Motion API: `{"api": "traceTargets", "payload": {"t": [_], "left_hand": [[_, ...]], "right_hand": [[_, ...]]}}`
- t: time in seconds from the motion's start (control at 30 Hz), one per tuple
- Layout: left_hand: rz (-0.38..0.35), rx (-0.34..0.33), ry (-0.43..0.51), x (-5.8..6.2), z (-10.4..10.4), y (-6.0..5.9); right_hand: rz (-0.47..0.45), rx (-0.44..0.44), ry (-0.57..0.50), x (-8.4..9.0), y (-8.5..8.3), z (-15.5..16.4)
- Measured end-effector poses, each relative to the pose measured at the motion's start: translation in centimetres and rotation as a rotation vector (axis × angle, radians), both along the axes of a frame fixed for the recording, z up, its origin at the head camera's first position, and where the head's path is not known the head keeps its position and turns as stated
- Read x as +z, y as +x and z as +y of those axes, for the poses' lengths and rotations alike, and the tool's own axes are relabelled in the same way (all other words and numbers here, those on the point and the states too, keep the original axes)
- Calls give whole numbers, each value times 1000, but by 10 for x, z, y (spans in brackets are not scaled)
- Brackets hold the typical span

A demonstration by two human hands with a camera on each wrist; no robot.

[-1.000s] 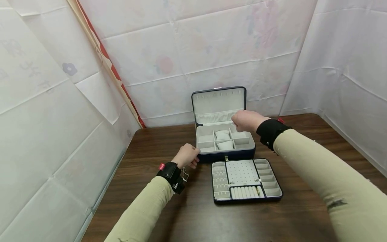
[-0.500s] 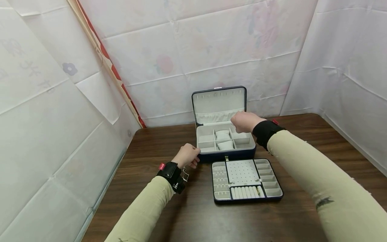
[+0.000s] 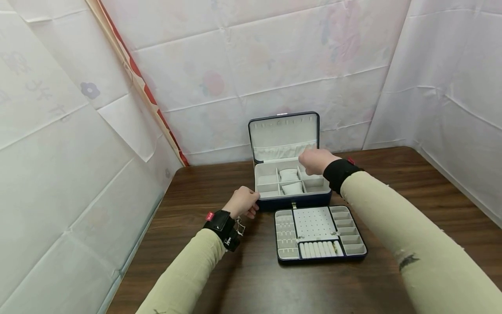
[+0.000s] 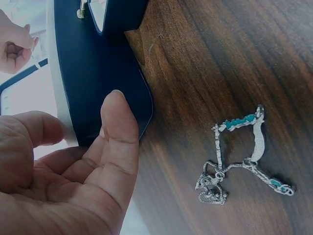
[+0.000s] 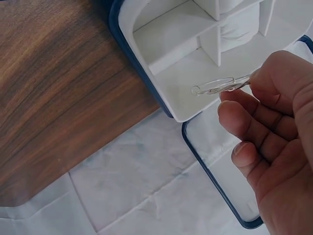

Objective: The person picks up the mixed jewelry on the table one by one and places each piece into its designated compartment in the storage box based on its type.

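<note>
A navy jewelry box (image 3: 294, 202) with a white divided interior stands with its lid (image 3: 285, 135) raised. At its front left corner my left hand (image 3: 242, 201) grips the wall, thumb at the white rim (image 4: 61, 83) and fingers outside. My right hand (image 3: 315, 161) hovers over the box's back right compartments. Between thumb and forefinger it pinches a thin silver piece of jewelry (image 5: 222, 87) with loops at its tip; its exact kind is hard to tell. This piece is hidden behind the hand in the head view. Two white cushions (image 3: 289, 175) sit in middle compartments.
In front of the box lies a navy-edged jewelry tray (image 3: 313, 222) with ring rolls, small compartments and a few earrings. A silver chain with turquoise stones (image 4: 239, 122) lies on the wooden table (image 3: 196, 183) beside my left wrist. White sheeting (image 3: 219, 87) hangs behind.
My right hand has sunk slightly toward the box's back right compartments, the forearm shifting left. The left hand keeps its grip on the corner; box and tray have stayed put.
</note>
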State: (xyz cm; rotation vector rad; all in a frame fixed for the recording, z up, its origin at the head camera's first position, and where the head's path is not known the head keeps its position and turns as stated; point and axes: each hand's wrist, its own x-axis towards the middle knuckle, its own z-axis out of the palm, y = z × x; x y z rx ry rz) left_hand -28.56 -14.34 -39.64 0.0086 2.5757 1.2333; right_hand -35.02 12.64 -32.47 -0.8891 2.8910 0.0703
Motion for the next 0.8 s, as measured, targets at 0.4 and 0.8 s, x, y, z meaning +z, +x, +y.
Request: {"api": "traceTargets", "payload": {"t": [0.4, 0.8], "left_hand": [[9, -4, -15, 0, 2, 0], [3, -9, -7, 0, 4, -1]], "right_hand": [[11, -7, 41, -13, -5, 1], [39, -14, 78, -27, -8, 5]]}}
